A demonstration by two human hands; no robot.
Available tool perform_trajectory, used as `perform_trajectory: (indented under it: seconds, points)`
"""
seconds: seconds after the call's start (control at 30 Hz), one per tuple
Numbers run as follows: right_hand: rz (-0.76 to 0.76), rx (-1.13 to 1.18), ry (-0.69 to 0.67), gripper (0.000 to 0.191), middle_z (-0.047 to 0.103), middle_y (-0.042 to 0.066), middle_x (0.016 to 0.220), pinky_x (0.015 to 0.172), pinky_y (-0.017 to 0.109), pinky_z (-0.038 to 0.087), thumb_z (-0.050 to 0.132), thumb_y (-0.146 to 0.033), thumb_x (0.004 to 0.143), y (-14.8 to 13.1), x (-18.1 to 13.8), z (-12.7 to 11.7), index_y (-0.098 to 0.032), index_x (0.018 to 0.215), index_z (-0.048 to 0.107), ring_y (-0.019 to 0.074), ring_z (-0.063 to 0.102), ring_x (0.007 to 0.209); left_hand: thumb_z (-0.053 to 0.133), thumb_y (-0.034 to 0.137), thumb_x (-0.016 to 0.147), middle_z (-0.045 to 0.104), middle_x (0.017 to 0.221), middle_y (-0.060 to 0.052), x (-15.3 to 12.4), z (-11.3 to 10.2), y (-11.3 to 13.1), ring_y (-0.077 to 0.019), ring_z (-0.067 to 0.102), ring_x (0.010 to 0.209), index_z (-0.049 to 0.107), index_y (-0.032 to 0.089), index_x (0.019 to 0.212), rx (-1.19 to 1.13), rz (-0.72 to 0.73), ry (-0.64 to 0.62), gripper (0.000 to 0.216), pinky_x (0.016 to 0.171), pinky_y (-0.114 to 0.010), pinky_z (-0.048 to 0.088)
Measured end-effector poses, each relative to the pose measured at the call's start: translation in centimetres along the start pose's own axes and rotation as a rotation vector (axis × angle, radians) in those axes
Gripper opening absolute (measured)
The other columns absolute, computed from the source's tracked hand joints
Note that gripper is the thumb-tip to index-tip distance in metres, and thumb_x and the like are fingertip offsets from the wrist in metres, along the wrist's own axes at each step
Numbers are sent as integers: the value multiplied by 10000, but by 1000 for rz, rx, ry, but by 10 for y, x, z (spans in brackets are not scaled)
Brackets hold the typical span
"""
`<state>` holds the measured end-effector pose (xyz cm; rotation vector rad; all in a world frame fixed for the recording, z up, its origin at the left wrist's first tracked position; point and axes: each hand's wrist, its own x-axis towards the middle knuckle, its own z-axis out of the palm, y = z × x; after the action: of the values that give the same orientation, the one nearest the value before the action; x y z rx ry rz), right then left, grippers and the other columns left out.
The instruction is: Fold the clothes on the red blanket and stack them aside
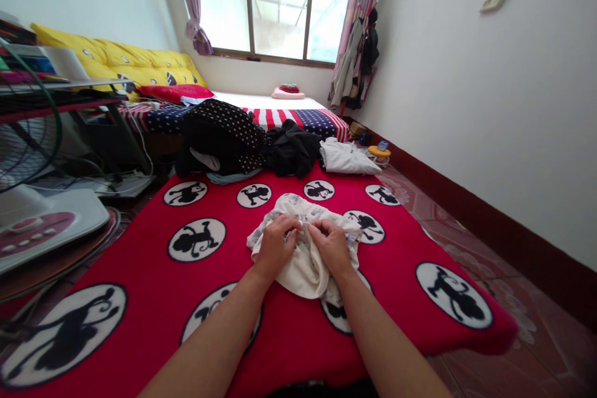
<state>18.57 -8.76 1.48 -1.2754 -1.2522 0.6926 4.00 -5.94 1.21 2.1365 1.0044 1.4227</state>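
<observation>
A cream garment [305, 273] with a faint grey print lies crumpled on the red blanket [261, 339] with black-and-white monkey circles. My left hand [278, 242] pinches its upper middle part from the left. From the right, my right hand [330, 245] pinches the same part, fingertips close to those of the left. Something small and pale shows between the fingertips, too small to name. The cloth's lower folds hang loose below both hands, and its edges spread out on either side of them.
Beyond the blanket's far part lie a dotted black bundle [224, 130], black clothing [293, 148] and a folded white garment [349, 157]. A fan [46, 221] and cluttered shelf [65, 96] stand left. A wall [466, 74] and tiled floor [527, 298] are on the right.
</observation>
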Motion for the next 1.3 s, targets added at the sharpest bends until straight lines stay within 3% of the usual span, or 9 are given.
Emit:
perform_trajectory:
  seconds: [0.3, 0.6, 0.73, 1.03, 1.3]
  points:
    - [18, 14, -21, 229, 680, 22, 701, 597, 254, 458, 640, -398, 774, 4, -2, 3, -172, 749, 665, 161, 602, 644, 583, 119, 768, 699, 797, -29, 0, 4, -1, -157, 644, 728, 670, 178, 806, -32, -215, -16, 112, 682, -261, 498]
    - [-34, -65, -21, 166, 651, 17, 674, 588, 252, 450, 625, -330, 775, 3, -2, 2, -174, 717, 627, 152, 584, 621, 645, 166, 724, 679, 748, -12, 1, 3, 1, -133, 632, 642, 651, 170, 844, -42, -199, -61, 120, 596, -227, 493]
    - [-39, -73, -23, 162, 639, 19, 674, 577, 253, 445, 615, -326, 775, 4, -2, 3, -176, 717, 613, 154, 575, 618, 609, 110, 737, 687, 767, -10, 1, 3, -2, -132, 643, 672, 671, 181, 922, -77, -176, -74, 208, 626, -225, 498]
    - [-52, -89, -8, 131, 620, 5, 660, 573, 249, 436, 595, -300, 770, 5, -3, 3, -185, 707, 591, 147, 562, 605, 604, 53, 747, 676, 791, -33, 3, 0, -4, -165, 604, 738, 684, 174, 852, 103, -34, -105, 179, 703, -282, 454]
    - [-135, -302, 64, 90, 611, -6, 640, 587, 260, 422, 567, -258, 772, 1, -6, 5, -206, 700, 577, 153, 562, 593, 643, 146, 768, 656, 722, -13, 4, 0, -6, -142, 592, 658, 680, 176, 796, 43, -140, -64, 56, 609, -248, 438]
